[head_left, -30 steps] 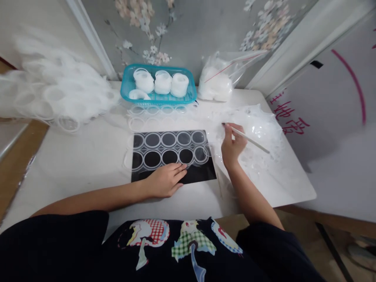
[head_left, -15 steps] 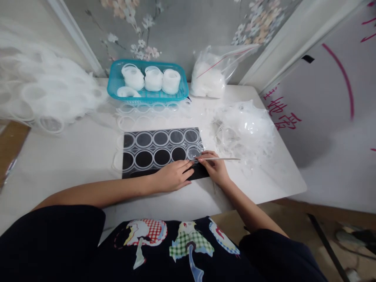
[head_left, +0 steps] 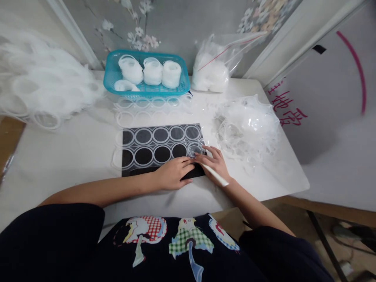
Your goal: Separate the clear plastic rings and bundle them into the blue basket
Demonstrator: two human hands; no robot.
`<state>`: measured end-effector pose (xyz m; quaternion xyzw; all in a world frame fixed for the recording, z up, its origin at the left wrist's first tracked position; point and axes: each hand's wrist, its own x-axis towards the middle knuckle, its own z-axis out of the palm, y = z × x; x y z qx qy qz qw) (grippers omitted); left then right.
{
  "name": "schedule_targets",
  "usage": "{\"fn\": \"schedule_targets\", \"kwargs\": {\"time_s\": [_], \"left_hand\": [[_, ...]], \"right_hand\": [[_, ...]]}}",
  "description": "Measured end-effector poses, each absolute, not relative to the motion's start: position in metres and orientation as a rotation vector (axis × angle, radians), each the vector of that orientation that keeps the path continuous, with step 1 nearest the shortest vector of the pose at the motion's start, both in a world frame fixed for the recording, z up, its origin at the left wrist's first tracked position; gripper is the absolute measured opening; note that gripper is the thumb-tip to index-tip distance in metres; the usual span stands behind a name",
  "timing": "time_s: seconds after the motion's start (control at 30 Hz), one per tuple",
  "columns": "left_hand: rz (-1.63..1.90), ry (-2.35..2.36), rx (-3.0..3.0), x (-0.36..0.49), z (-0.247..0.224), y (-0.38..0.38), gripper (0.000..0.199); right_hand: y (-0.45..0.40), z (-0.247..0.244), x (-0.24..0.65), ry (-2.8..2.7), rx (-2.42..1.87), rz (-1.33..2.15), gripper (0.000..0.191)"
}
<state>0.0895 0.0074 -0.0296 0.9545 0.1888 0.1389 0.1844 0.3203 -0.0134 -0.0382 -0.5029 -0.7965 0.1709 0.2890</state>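
A clear sheet with rows of white-edged rings (head_left: 152,144) lies over a black mat (head_left: 200,171) on the white table. My left hand (head_left: 174,173) rests on the lower edge of the sheet, palm down, its fingers lying flat toward the right. My right hand (head_left: 216,163) holds a thin white stick (head_left: 216,174), which slants down to the right across the hand. Its fingertips are at the sheet's lower right ring, close to the left fingertips. The stick's far tip is hidden by the fingers.
A blue basket (head_left: 147,93) with stacks of white rings stands at the back. Right of it is a zip bag (head_left: 210,74) of white material. Clear scraps (head_left: 249,127) are heaped at the right, and a big pile of ringed sheets (head_left: 44,82) stands at the left.
The stick has swung from nearly level to slanting down over my right hand. My right fingers have spread more over the sheet's right edge. The view has shifted slightly.
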Motion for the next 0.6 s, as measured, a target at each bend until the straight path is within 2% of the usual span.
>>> {"fn": "schedule_targets", "kwargs": {"time_s": [0.07,0.17,0.23,0.37,0.43,0.6], "left_hand": [[0.341,0.562,2.628,0.090,-0.026,0.008,0.047],[0.278,0.582,2.563,0.087,-0.021,0.011,0.044],[0.307,0.534,2.544,0.085,-0.018,0.014,0.041],[0.504,0.463,2.546,0.084,-0.016,0.026,0.034],[0.526,0.559,2.606,0.085,-0.017,0.034,0.037],[0.264,0.839,2.768,0.091,-0.025,0.049,0.062]], "right_hand": [[0.008,-0.034,0.334,-2.070,-1.452,0.182,0.020],[0.046,-0.025,0.362,-1.552,-1.794,-0.297,0.027],[0.060,-0.020,0.375,-1.518,-1.890,-0.362,0.026],[0.053,-0.011,0.366,-1.585,-1.837,-0.354,0.021],[0.047,-0.008,0.350,-1.564,-1.718,-0.260,0.021],[0.055,-0.018,0.311,-1.682,-1.427,0.442,0.024]]}}
